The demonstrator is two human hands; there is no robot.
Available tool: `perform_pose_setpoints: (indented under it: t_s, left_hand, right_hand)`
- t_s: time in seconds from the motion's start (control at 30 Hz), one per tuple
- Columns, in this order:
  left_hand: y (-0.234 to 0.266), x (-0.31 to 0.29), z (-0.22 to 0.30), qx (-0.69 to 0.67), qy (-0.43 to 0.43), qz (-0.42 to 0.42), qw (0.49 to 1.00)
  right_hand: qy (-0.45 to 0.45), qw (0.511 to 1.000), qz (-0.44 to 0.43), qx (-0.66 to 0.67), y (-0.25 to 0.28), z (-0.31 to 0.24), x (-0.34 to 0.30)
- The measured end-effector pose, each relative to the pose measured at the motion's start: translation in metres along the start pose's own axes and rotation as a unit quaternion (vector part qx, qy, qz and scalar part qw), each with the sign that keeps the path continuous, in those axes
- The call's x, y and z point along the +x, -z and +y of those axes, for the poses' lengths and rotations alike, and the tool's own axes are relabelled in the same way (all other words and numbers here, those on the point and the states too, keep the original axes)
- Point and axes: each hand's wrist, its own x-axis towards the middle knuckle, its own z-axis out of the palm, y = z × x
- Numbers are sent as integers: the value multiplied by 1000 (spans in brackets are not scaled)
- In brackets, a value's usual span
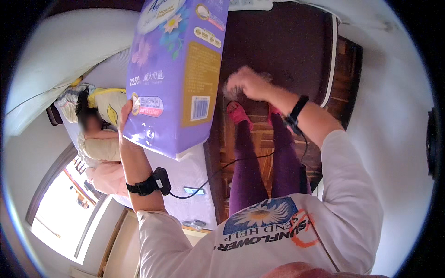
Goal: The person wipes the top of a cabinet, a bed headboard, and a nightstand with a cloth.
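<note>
A large purple plastic pack of tissues point(160, 97) with printed flowers and a gold side panel is tilted up in front of me. My left hand point(125, 116) is closed on its lower left edge, the thumb side showing and the other fingers hidden behind it. To the right of the pack, apart from it, my right hand point(250, 83) is raised with curled fingers, slightly blurred. See-through, crinkled material like clear plastic film point(229, 89) shows at its fingers. Black bands with small devices sit on both wrists, and a black cable point(222, 167) joins them.
On the left, a person point(95, 127) lies on a bed point(185, 171) by a yellow pillow point(110, 105) and a pink cover point(109, 178). A phone point(193, 190) lies near the bed's edge. A dark brown surface point(278, 51) with a white edge is ahead; wooden floor point(259, 162) is below.
</note>
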Motion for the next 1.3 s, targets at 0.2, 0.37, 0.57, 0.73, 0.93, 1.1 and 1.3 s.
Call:
perform_pose_setpoints:
  t_s: [0.2, 0.37, 0.57, 0.73, 0.93, 1.1, 1.3]
  left_hand:
    - [-18, 11, -11, 32, -11, 8, 999]
    - [11, 7, -22, 38, -10, 28, 999]
    - [21, 14, -46, 92, 4, 29, 995]
    - [32, 8, -52, 97, 44, -3, 994]
    - [43, 11, -76, 137, 13, 30, 990]
    - [32, 25, -94, 223, 10, 11, 975]
    - [34, 39, -132, 242, 42, 49, 968]
  right_hand:
    - [-33, 909, 297, -290, 81, 39, 107]
    - [-88, 993, -32, -76, -11, -4, 22]
    - [36, 953, -234, -190, 45, 4, -114]
    - [-73, 974, -122, -177, 65, 3, -110]
    - [-130, 917, 193, -325, 55, 18, 59]
    - [-168, 962, 139, -166, 75, 41, 49]
    - [-374, 716, 389, -443, 131, 66, -50]
